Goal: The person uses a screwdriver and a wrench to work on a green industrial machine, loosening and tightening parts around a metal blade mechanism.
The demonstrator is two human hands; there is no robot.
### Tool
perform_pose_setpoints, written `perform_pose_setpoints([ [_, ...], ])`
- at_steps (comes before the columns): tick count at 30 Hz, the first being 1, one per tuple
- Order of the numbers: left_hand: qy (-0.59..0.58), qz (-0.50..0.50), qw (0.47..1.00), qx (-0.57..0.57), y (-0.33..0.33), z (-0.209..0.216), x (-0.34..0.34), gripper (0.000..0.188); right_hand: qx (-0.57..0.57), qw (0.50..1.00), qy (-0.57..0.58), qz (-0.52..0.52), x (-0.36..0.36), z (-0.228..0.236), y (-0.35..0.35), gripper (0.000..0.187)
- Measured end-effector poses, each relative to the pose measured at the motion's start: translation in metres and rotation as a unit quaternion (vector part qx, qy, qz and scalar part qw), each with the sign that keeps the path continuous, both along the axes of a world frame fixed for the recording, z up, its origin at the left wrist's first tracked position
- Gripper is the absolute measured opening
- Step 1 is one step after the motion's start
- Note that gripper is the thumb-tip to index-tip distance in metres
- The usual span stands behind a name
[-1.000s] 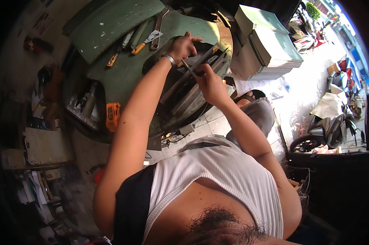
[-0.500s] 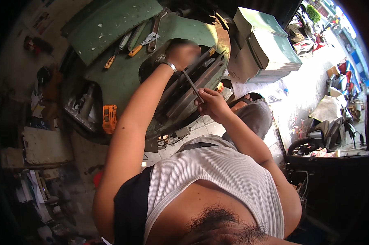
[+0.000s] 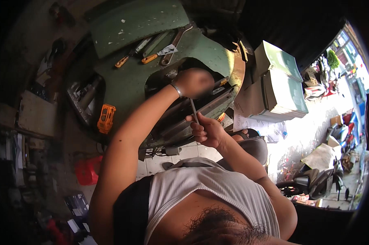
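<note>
A thin grey metal bar [image 3: 194,112] slants between my two hands above the opening of a green machine [image 3: 123,87]. My right hand [image 3: 209,130] is closed round its lower end, with the thumb along it. The upper end disappears beneath my left hand [image 3: 196,83], which wears a metal band at the wrist. That hand's fingers are smeared, so its grip does not show. Dark metal rails [image 3: 192,112] run across the machine beneath both hands. A yellow-handled scraper [image 3: 158,55], a large wrench [image 3: 175,45] and another orange-handled tool [image 3: 125,59] lie on the machine top, beyond my left hand.
Stacks of green-covered paper blocks [image 3: 280,92] stand to the right of the machine. An orange tool part [image 3: 106,118] sits at its left edge. A red container [image 3: 88,170] is on the floor at left. Motorbikes [image 3: 315,183] stand outside at right.
The view has shifted, so the machine and paper stacks appear lower and farther right. The bar now stands steeper between my hands. My right hand remains closed on it.
</note>
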State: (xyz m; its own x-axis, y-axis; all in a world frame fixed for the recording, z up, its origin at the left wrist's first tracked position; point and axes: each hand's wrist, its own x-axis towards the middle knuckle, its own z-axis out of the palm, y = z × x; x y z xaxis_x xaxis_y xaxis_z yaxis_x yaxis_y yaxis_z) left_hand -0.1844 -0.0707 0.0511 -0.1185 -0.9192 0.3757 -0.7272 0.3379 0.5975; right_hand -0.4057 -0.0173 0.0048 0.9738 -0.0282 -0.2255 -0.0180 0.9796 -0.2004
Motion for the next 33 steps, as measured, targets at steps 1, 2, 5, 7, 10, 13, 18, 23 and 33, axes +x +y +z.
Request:
perform_pose_setpoints([
  [1,0.004,0.013,1.0,0.004,0.001,0.0,0.003,0.037,-0.024,1.0,0.001,0.0,0.002,0.002,-0.001,0.042],
  [2,0.007,0.035,0.999,0.008,0.003,0.0,0.007,0.037,-0.049,0.999,0.003,-0.003,0.003,0.002,-0.002,0.044],
  [5,0.011,0.035,0.985,-0.166,0.009,0.006,0.028,0.036,0.009,1.0,-0.009,0.011,-0.001,0.004,-0.005,0.04],
  [7,-0.014,0.167,0.951,-0.261,0.015,0.008,0.074,0.034,0.003,0.999,0.047,0.0,0.003,0.016,0.0,0.038],
  [10,-0.013,0.375,0.878,-0.298,0.035,-0.017,0.152,0.038,0.036,0.996,0.054,0.058,-0.004,0.023,0.002,0.038],
  [13,0.012,0.413,0.859,-0.301,0.046,-0.067,0.19,0.049,0.121,0.986,0.034,0.105,-0.017,0.013,-0.003,0.04],
  [18,-0.081,0.434,0.87,-0.221,0.042,-0.058,0.173,0.061,0.037,0.987,0.066,0.139,-0.021,0.018,-0.009,0.048],
  [23,-0.127,0.428,0.862,-0.241,0.043,-0.055,0.175,0.062,0.082,0.984,0.018,0.159,-0.024,0.012,-0.016,0.049],
  [33,-0.179,0.456,0.852,-0.185,0.046,-0.056,0.186,0.065,0.022,0.988,0.035,0.151,-0.021,0.011,-0.014,0.047],
])
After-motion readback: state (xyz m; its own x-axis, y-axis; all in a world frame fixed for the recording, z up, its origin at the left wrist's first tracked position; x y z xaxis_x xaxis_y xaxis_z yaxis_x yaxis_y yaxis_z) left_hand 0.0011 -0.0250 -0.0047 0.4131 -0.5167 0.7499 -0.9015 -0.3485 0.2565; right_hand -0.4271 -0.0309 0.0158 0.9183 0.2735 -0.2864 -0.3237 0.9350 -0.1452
